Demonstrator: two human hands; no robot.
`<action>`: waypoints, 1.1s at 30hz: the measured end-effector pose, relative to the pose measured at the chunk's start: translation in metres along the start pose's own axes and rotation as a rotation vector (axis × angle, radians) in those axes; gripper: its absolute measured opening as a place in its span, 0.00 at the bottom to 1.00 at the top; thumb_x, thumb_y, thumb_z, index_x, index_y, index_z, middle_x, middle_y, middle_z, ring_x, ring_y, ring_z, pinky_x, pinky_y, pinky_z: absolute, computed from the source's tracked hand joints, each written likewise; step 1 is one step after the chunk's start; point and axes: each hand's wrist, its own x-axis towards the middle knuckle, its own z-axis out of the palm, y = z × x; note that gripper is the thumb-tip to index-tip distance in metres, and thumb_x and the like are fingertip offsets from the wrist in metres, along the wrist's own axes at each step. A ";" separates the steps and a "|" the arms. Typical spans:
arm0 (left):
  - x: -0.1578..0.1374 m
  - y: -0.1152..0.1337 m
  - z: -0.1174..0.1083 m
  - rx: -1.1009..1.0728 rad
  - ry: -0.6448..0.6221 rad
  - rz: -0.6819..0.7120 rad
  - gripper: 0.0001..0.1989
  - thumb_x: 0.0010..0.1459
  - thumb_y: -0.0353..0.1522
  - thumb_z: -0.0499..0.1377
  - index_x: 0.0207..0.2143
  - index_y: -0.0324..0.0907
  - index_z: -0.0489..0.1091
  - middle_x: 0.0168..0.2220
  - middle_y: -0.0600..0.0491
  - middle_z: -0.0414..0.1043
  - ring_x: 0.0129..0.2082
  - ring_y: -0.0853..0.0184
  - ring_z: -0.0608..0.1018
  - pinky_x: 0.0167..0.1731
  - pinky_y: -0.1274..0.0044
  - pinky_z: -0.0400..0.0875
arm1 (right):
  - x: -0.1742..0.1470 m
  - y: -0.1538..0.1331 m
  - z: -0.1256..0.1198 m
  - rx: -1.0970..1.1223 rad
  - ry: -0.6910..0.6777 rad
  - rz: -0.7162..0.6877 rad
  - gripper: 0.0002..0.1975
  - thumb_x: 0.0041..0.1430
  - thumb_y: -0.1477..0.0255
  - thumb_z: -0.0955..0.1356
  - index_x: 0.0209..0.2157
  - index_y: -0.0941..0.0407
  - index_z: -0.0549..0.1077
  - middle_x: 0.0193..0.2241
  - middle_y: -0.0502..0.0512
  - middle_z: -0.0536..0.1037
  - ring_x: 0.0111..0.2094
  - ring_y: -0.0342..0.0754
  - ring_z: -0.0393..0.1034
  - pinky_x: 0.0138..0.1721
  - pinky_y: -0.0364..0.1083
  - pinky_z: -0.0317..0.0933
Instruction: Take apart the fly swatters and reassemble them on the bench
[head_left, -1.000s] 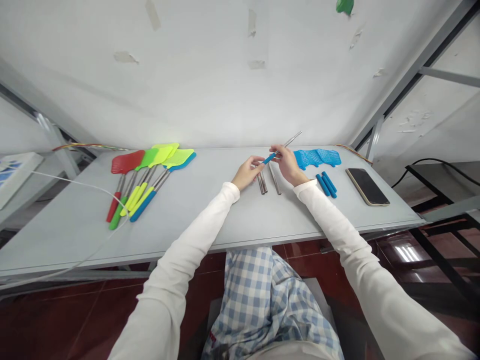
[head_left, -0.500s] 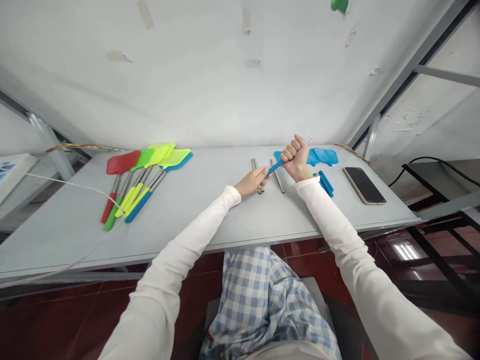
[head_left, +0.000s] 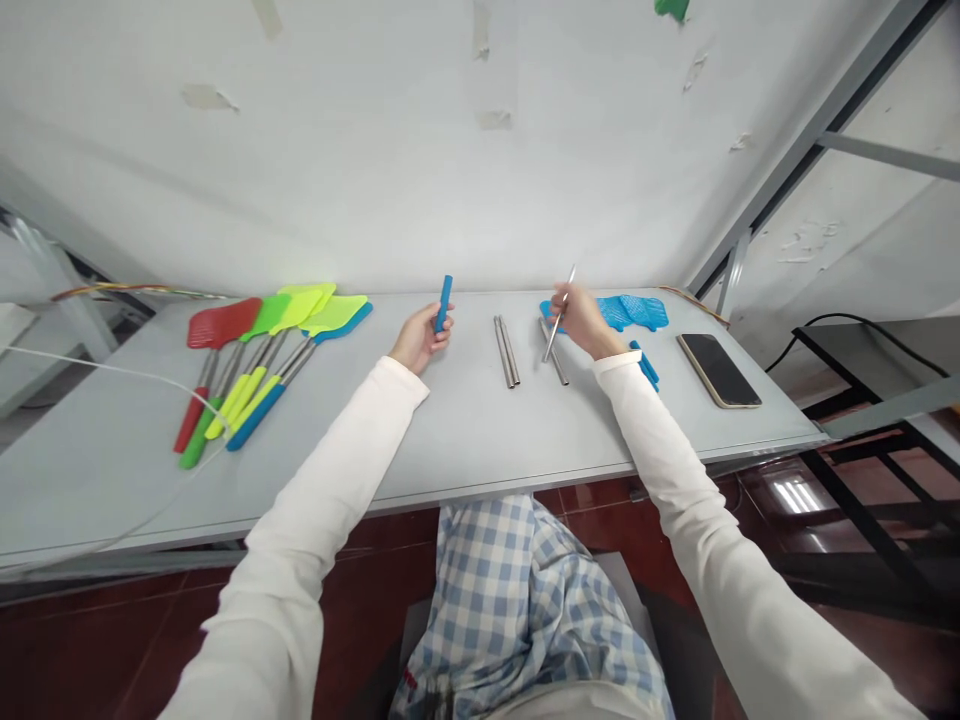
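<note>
My left hand [head_left: 417, 338] holds a blue handle sleeve [head_left: 445, 302] upright above the grey table [head_left: 450, 430], left of two metal rods [head_left: 506, 350] lying side by side. My right hand [head_left: 581, 322] pinches a thin metal rod [head_left: 560, 314] that tilts up from the table, over another metal rod [head_left: 553, 360] lying flat. Blue swatter heads [head_left: 634, 311] lie just behind my right hand, and blue handle sleeves [head_left: 646, 364] lie beside my right wrist.
Several finished fly swatters [head_left: 262, 345] in red, green, yellow and blue lie fanned at the table's left, with a white cable [head_left: 112, 372] crossing near them. A phone [head_left: 718, 369] lies face up at the right. A metal frame post [head_left: 733, 270] stands at the back right.
The blue sleeve and the rod were together between both hands; now they are apart. My left hand moved left with the sleeve, my right hand keeps the bare rod.
</note>
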 end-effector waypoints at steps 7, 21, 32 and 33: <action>-0.004 -0.010 0.006 0.103 0.015 0.039 0.10 0.54 0.35 0.58 0.35 0.38 0.67 0.22 0.55 0.69 0.17 0.76 0.66 0.14 0.84 0.53 | -0.021 0.036 0.028 -0.666 -0.226 -0.134 0.26 0.58 0.76 0.61 0.59 0.62 0.54 0.39 0.56 0.69 0.32 0.44 0.69 0.39 0.49 0.68; -0.001 -0.013 0.006 0.074 0.052 0.101 0.08 0.54 0.34 0.59 0.32 0.37 0.69 0.24 0.53 0.70 0.20 0.76 0.69 0.21 0.83 0.62 | -0.021 0.048 0.015 -1.468 0.085 -0.264 0.18 0.60 0.74 0.61 0.49 0.69 0.63 0.45 0.75 0.71 0.46 0.60 0.66 0.45 0.52 0.58; -0.005 -0.019 0.015 0.075 0.069 0.134 0.10 0.52 0.29 0.60 0.39 0.38 0.67 0.27 0.56 0.69 0.24 0.73 0.75 0.31 0.76 0.73 | -0.018 0.050 0.026 -1.235 -0.009 -0.283 0.13 0.63 0.70 0.60 0.46 0.59 0.67 0.30 0.56 0.75 0.35 0.51 0.70 0.38 0.46 0.57; -0.006 -0.020 0.017 0.099 0.060 0.132 0.12 0.52 0.28 0.60 0.40 0.38 0.66 0.27 0.57 0.68 0.24 0.73 0.75 0.31 0.76 0.73 | -0.018 0.049 0.026 -1.201 -0.001 -0.297 0.12 0.64 0.68 0.59 0.45 0.58 0.68 0.28 0.55 0.75 0.33 0.50 0.69 0.38 0.45 0.57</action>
